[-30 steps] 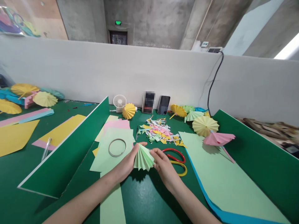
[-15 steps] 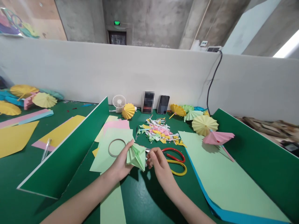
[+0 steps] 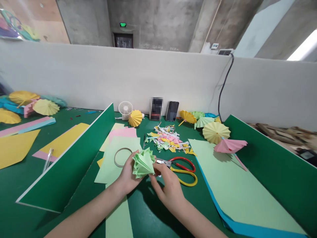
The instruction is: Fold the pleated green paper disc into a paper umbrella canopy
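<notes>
Pleated paper (image 3: pixel 143 162) seemingly between 2 hands (image 3: pixel 127 174) (image 3: pixel 167 188)

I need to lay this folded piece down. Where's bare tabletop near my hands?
Bare mat lies nearest you, between the light green strip and the blue-edged sheet; a narrower wedge runs between the divider and the paper stack. Crowded: scissors, scraps and paper umbrellas behind the folded green paper.

folded paper (image 3: pixel 143 162): light green, pleated
scissors (image 3: pixel 183 168): red and yellow handles
counter (image 3: pixel 153 215): dark green
scraps (image 3: pixel 168 138): pink, yellow, white
</notes>
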The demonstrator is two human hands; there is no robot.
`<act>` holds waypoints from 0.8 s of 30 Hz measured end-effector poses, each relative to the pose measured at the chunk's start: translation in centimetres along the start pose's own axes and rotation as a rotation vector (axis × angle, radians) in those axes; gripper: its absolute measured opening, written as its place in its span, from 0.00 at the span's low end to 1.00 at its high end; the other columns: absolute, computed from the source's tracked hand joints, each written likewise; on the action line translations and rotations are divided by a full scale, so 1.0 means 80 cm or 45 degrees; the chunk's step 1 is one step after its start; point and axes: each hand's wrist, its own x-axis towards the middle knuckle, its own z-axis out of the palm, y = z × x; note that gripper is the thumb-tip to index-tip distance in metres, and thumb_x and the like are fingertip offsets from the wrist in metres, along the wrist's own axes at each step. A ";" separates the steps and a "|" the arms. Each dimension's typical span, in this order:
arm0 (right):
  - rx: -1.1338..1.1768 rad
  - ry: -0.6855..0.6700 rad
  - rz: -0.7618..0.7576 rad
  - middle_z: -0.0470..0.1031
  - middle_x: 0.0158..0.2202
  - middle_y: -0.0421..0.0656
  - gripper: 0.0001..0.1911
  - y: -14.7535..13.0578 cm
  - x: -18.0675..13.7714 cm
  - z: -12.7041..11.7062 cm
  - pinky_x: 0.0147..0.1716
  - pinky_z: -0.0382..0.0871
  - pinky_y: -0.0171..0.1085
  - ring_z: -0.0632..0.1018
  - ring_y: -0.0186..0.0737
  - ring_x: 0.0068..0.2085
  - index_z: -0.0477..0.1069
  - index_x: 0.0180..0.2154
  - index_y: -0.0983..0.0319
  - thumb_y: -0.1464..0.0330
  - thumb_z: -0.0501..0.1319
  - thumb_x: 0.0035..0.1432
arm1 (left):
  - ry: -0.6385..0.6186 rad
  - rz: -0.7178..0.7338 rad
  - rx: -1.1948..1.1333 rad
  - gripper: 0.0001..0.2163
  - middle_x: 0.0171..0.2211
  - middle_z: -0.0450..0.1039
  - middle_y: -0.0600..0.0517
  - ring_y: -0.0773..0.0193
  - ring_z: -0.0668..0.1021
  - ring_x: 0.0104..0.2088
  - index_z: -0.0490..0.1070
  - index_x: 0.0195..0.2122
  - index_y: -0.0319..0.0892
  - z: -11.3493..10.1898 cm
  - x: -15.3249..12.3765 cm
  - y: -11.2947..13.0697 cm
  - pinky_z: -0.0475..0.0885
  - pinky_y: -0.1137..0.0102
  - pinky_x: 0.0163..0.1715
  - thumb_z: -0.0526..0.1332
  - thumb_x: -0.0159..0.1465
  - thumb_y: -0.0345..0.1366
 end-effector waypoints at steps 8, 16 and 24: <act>-0.091 0.118 -0.009 0.68 0.33 0.46 0.10 0.009 0.005 -0.009 0.28 0.68 0.34 0.73 0.38 0.31 0.66 0.40 0.61 0.74 0.51 0.56 | -0.028 0.393 0.328 0.17 0.40 0.73 0.53 0.64 0.77 0.34 0.65 0.48 0.47 -0.009 0.006 0.002 0.70 0.74 0.32 0.60 0.56 0.37; -0.144 0.107 -0.041 0.67 0.35 0.47 0.16 0.024 0.012 -0.021 0.29 0.69 0.36 0.72 0.38 0.34 0.68 0.43 0.57 0.75 0.48 0.57 | -0.131 0.330 0.429 0.24 0.46 0.70 0.48 0.58 0.74 0.42 0.63 0.52 0.46 -0.006 -0.004 0.015 0.68 0.68 0.40 0.54 0.57 0.51; -0.101 0.122 -0.156 0.67 0.39 0.48 0.19 0.019 0.006 -0.017 0.34 0.70 0.37 0.73 0.40 0.40 0.67 0.45 0.56 0.79 0.48 0.55 | -0.357 0.223 0.544 0.25 0.48 0.69 0.46 0.56 0.73 0.45 0.58 0.55 0.48 -0.010 -0.006 0.008 0.68 0.66 0.41 0.53 0.58 0.51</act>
